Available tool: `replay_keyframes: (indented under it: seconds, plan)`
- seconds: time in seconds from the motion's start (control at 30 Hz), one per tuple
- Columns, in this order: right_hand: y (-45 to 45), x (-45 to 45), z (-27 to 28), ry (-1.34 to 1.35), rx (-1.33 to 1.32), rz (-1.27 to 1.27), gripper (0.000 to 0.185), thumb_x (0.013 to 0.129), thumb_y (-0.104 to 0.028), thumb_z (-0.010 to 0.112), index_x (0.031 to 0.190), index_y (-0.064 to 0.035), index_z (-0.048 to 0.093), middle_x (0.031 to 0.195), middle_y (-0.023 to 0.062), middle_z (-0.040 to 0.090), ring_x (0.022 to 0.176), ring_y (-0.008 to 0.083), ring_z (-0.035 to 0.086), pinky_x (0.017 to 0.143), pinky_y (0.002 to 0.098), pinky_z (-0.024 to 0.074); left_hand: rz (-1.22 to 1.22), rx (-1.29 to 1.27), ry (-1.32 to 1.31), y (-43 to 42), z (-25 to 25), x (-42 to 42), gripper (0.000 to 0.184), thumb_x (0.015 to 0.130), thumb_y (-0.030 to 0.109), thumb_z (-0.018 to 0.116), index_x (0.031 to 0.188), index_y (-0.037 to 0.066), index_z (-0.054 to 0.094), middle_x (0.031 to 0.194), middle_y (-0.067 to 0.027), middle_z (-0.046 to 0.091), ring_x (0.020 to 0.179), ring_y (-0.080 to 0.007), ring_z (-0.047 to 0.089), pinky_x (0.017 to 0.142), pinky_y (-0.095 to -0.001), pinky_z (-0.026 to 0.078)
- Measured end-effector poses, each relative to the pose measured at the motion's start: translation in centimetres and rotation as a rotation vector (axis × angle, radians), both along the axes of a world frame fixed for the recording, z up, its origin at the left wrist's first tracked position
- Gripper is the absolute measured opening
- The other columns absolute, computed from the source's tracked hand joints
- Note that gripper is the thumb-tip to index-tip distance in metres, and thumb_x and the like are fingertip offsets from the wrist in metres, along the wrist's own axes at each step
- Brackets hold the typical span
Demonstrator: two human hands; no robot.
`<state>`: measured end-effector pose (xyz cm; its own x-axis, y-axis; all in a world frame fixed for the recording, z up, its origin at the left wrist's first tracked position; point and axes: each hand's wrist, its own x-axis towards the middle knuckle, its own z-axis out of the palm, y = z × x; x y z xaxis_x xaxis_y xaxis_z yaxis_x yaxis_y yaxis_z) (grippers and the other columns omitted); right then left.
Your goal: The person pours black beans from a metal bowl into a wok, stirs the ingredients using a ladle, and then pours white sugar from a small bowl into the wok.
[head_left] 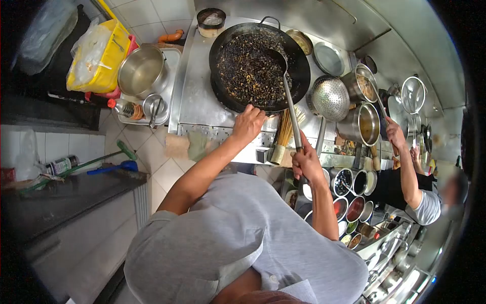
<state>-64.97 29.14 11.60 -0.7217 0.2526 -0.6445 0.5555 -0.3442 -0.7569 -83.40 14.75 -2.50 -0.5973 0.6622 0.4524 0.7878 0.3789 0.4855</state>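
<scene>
A large black wok (228, 96) sits on the steel stove, filled with a dark, crumbly mixture (248, 66) flecked with yellow bits. My left hand (249, 123) is closed at the wok's near rim; the part it grips is hidden under the fingers. My right hand (307, 162) is wrapped around the long handle of a ladle (288, 96). The ladle's bowl rests in the mixture at the wok's right side. Beside the handle, a bamboo wok brush (285, 134) leans at the stove's front edge.
Right of the wok are a perforated strainer (330, 98) and steel pots (365, 124). Several seasoning containers (356, 207) stand near my right forearm. A co-worker's arm (411, 167) reaches in at right. Left, a tray (173, 66) holds a steel pot (142, 71) and a bottle (121, 107).
</scene>
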Motion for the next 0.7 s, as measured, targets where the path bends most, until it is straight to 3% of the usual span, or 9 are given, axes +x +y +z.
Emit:
replay_keyframes:
  seconds: [0.07,0.1,0.17,0.2,0.23,0.3,0.47,0.57,0.7]
  plan:
    - [-0.6,0.7,1.8,-0.008,0.207,0.088,0.081,0.094,0.003,0.052,0.165,-0.0174,0.020,0.067,0.0002,0.048,0.044,0.0096,0.042,0.040,0.0288,0.0387,-0.014,-0.016,-0.031,0.1,0.1,-0.1,0.014,0.086,0.016,0.070,0.085,0.002,0.068,0.082,-0.0084,0.061,0.091,-0.0275,0.061,0.072,-0.0409,0.057]
    - [-0.8,1.2,2.3,-0.009,0.209,0.083,0.081,0.094,0.003,0.052,0.165,-0.0174,0.020,0.067,0.0002,0.048,0.044,0.0096,0.042,0.040,0.0288,0.0387,-0.011,0.023,0.043,0.2,0.0,-0.1,0.014,0.086,0.015,0.069,0.086,0.001,0.069,0.084,-0.0094,0.061,0.093,-0.0285,0.060,0.082,-0.0432,0.055]
    - [-1.0,2.4,2.8,-0.016,0.487,0.195,0.075,0.097,-0.001,0.053,0.164,-0.0166,0.024,0.060,-0.0049,0.046,0.044,0.0073,0.040,0.040,0.0270,0.0367,-0.003,0.067,0.118,0.3,0.2,-0.2,0.015,0.086,0.015,0.069,0.087,0.000,0.070,0.085,-0.0105,0.060,0.095,-0.0296,0.059,0.091,-0.0455,0.053]
    - [-0.7,3.2,1.8,0.065,0.766,0.291,0.070,0.099,-0.005,0.055,0.163,-0.0170,0.028,0.063,-0.0053,0.047,0.046,0.0061,0.038,0.041,0.0261,0.0355,-0.004,0.056,0.132,0.2,0.8,-0.2,0.016,0.086,0.015,0.068,0.087,-0.001,0.070,0.087,-0.0113,0.060,0.097,-0.0302,0.058,0.099,-0.0485,0.047]
    - [-0.6,4.0,1.8,0.066,0.766,0.300,0.070,0.099,-0.005,0.055,0.163,-0.0170,0.028,0.063,-0.0053,0.047,0.046,0.0061,0.038,0.041,0.0261,0.0355,-0.002,0.044,0.145,0.1,1.1,-0.2,0.017,0.087,0.015,0.066,0.088,-0.001,0.071,0.089,-0.0121,0.060,0.098,-0.0308,0.057,0.106,-0.0515,0.042]
    - [-1.0,4.3,4.0,-0.098,0.643,0.275,0.067,0.100,-0.007,0.057,0.162,-0.0174,0.033,0.073,-0.0014,0.047,0.060,0.0061,0.040,0.054,0.0240,0.0383,0.001,0.019,0.133,0.0,0.8,-0.2,0.017,0.087,0.015,0.065,0.088,-0.001,0.071,0.091,-0.0120,0.060,0.098,-0.0302,0.057,0.108,-0.0525,0.040]
    - [0.4,4.0,2.9,-0.186,-0.021,0.099,0.059,0.109,-0.026,0.047,0.163,-0.0323,0.025,0.066,-0.0039,0.041,0.041,0.0093,0.038,0.037,0.0282,0.0380,0.014,-0.045,0.168,0.3,0.1,-0.6,0.015,0.082,0.019,0.075,0.087,0.004,0.073,0.087,-0.0072,0.060,0.093,-0.0259,0.058,0.107,-0.0514,0.041]
    - [2.2,2.5,-1.1,-0.160,-0.334,-0.072,0.059,0.108,-0.033,0.048,0.162,-0.0379,0.024,0.062,-0.0047,0.038,0.041,0.0069,0.035,0.035,0.0245,0.0329,-0.004,-0.003,0.127,0.3,-0.1,-0.4,0.016,0.087,0.013,0.060,0.083,0.001,0.071,0.086,-0.0110,0.059,0.093,-0.0287,0.058,0.109,-0.0529,0.040]
    - [3.9,-1.4,-4.8,-0.192,-0.356,-0.088,0.062,0.106,-0.039,0.052,0.161,-0.0405,0.022,0.061,-0.0056,0.038,0.041,0.0053,0.034,0.035,0.0229,0.0308,-0.015,-0.016,0.143,0.2,0.4,-0.9,0.014,0.085,0.012,0.060,0.076,0.004,0.068,0.083,-0.0099,0.059,0.090,-0.0273,0.059,0.110,-0.0533,0.041]
